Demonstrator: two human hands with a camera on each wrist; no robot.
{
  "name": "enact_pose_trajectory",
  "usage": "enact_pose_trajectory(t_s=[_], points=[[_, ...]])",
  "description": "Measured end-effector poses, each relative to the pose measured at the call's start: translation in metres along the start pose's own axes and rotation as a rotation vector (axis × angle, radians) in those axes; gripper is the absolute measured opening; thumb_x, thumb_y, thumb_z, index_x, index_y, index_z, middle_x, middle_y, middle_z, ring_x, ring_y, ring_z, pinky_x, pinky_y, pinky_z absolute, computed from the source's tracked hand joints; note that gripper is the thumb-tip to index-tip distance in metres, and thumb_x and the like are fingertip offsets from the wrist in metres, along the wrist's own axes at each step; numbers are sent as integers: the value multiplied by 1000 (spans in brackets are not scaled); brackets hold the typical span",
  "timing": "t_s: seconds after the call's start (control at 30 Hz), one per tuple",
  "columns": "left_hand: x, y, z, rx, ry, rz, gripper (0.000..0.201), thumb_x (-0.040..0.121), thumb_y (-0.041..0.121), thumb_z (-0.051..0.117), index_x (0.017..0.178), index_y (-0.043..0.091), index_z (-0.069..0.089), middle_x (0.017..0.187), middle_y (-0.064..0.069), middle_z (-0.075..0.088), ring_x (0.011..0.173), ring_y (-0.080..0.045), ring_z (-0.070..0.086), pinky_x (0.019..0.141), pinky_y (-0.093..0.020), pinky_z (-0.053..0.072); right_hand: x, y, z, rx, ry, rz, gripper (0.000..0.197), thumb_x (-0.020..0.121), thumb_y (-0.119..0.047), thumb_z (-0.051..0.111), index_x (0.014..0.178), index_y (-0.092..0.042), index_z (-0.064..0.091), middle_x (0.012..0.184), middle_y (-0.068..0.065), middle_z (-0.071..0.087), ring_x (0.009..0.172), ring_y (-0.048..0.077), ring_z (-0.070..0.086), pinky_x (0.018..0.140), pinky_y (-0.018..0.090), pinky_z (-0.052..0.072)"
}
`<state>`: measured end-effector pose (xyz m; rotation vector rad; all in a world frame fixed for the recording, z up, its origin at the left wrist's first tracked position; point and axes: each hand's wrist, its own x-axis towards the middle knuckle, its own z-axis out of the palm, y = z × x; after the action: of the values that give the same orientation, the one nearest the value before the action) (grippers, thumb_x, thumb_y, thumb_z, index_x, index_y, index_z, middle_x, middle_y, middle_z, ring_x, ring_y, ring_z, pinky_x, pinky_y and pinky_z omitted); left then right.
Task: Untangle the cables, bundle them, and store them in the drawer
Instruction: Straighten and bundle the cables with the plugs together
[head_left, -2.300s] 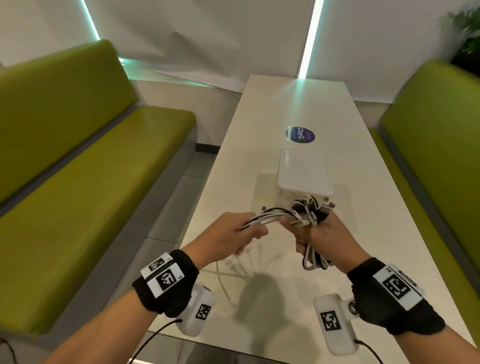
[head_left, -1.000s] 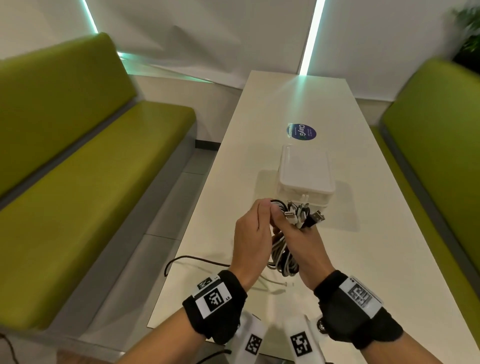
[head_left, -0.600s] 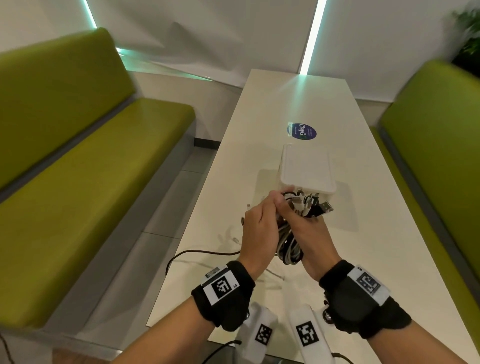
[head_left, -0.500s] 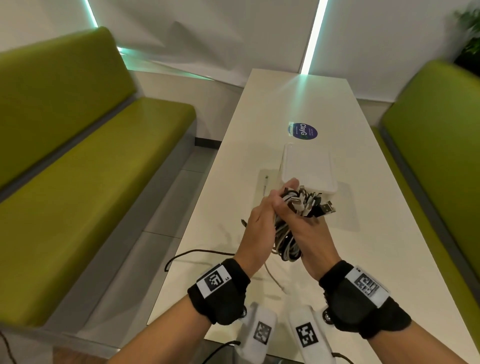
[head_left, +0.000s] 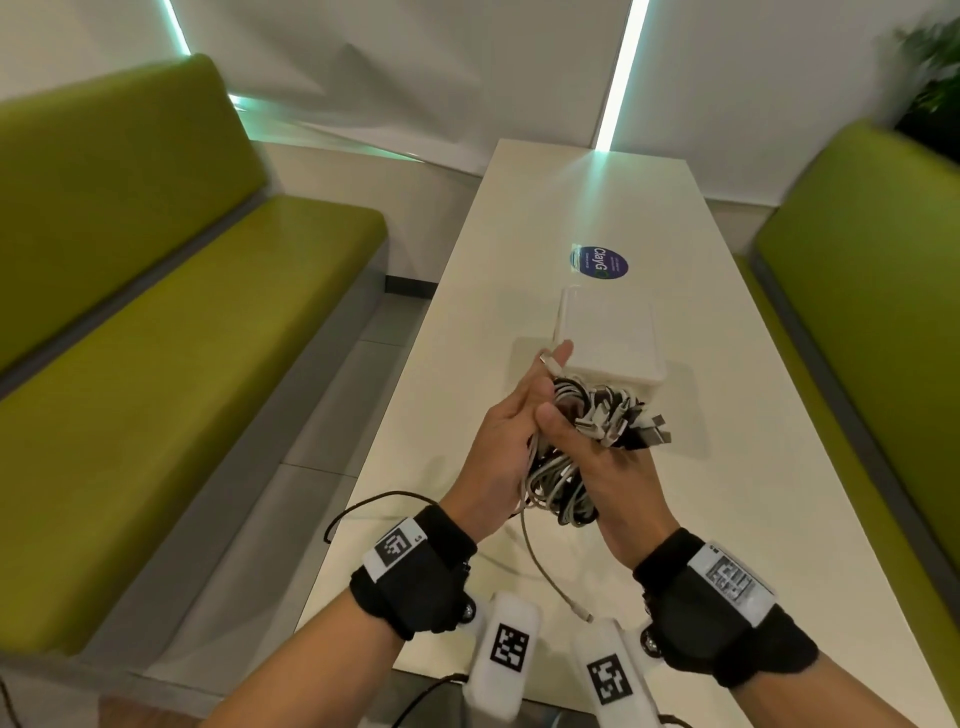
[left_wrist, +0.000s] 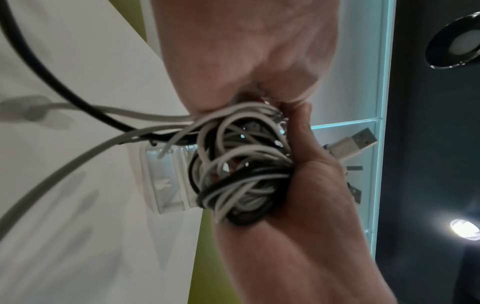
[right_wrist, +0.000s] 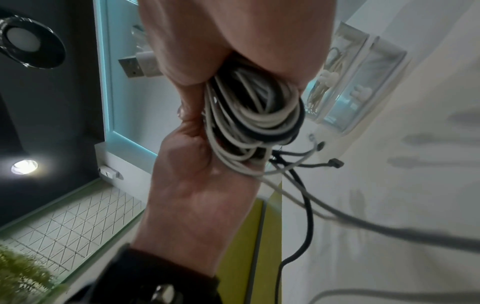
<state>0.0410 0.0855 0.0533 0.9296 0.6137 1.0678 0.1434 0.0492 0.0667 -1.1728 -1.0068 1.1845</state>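
one cable bundle (head_left: 558, 486) gripped in the right hand (head_left: 615, 478); left hand (head_left: 501, 441) pinches its strands; drawer unit (head_left: 608, 332) just beyond.

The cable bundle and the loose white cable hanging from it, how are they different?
The cable bundle is wound in loops; the loose white cable trails in one long strand. The right hand grips the cable bundle in the air; the loose white cable's end drops down to the table. Both have white strands, and the loose one runs into the bundle.
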Motion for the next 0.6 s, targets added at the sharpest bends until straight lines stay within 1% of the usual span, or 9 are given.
enact_pose_trajectory(t_s=[0.07, 0.1, 0.13, 0.2, 0.27, 0.37, 0.43, 0.53, 0.6], points=[[-3, 5, 1, -46, -38, -58, 37, 106, 26, 31, 134, 25, 55, 125, -4, 66, 119, -23, 61, 101, -36, 49, 1, 1, -3, 108, -10, 36, 52, 73, -35, 80, 118, -16, 65, 114, 6, 71, 110, 22, 66, 100, 50, 47], [-4, 7, 2, -49, -49, -78, 38, 105, 28, 30, 132, 22, 56, 122, -3, 68, 117, -22, 62, 99, -34, 50, 1, 1, -4, 165, -18, 63, 56, 71, -33, 79, 121, -13, 64, 116, 8, 70, 111, 23, 65, 101, 50, 47], [-5, 9, 1, -38, -45, -90, 41, 104, 32, 29, 132, 19, 56, 121, -3, 69, 117, -22, 62, 100, -34, 49, 1, 2, -5, 206, -22, 86, 59, 69, -31, 78, 122, -11, 63, 117, 9, 70, 111, 24, 65, 101, 50, 46], [-6, 10, -3, 29, -29, -72, 49, 102, 42, 30, 132, 14, 56, 125, -10, 66, 121, -27, 59, 105, -42, 43, 1, 3, -6, 217, -7, 103, 57, 71, -29, 78, 122, -9, 62, 117, 11, 69, 111, 26, 65, 100, 50, 47], [-4, 14, -4, 169, 21, -9, 51, 100, 46, 34, 127, 12, 61, 121, -12, 67, 117, -26, 62, 102, -43, 45, 2, 5, -6, 169, 1, 102, 52, 74, -32, 80, 119, -9, 64, 112, 15, 70, 107, 31, 66, 95, 52, 50], [-1, 19, -6, 300, 109, 114, 32, 100, 30, 49, 109, 7, 69, 107, -11, 71, 101, -24, 67, 87, -34, 52, 1, 5, -8, 156, 4, 88, 42, 76, -26, 75, 113, -7, 65, 101, 18, 71, 93, 34, 68, 80, 47, 56], [-1, 17, -5, 306, 134, 161, 22, 99, 18, 53, 110, 10, 69, 106, -11, 72, 101, -25, 68, 90, -38, 54, 2, 4, -9, 206, 0, 97, 40, 77, -22, 72, 113, -6, 65, 98, 19, 71, 88, 36, 68, 76, 46, 57], [-5, 7, 3, 229, 154, 154, 27, 101, 14, 48, 121, 14, 65, 114, -9, 71, 109, -24, 66, 98, -41, 51, 3, 2, -8, 235, -14, 106, 41, 79, -18, 71, 119, -10, 64, 109, 17, 70, 101, 33, 69, 86, 48, 54], [-8, 4, 8, 158, 175, 156, 28, 102, 13, 44, 121, 14, 66, 116, -8, 70, 112, -23, 65, 100, -41, 49, 4, 0, -7, 217, -39, 125, 35, 83, -9, 68, 119, -10, 64, 108, 16, 71, 100, 30, 69, 83, 43, 56]])
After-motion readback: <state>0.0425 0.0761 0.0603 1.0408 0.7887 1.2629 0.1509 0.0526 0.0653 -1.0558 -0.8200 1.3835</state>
